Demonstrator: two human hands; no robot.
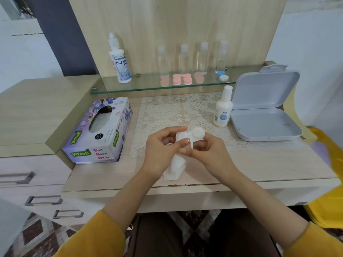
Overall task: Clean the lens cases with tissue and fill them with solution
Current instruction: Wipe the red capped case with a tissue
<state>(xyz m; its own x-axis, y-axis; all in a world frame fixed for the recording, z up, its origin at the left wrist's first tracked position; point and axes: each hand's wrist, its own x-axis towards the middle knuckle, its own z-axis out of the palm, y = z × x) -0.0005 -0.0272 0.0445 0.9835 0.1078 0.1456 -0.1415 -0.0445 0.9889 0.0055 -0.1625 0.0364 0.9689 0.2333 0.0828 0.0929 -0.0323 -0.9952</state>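
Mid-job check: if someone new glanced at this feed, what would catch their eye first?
Dead centre over the lace mat, the left hand holds a crumpled tissue while the right hand holds a white lens case just above it. Next come the purple tissue box at left and the open grey box at right. Behind, pink cases and clear bottles line the glass shelf.

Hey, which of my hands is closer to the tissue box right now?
Left. The left hand sits just to the right of the tissue box, not touching it; the right hand is farther right, beyond the left one.
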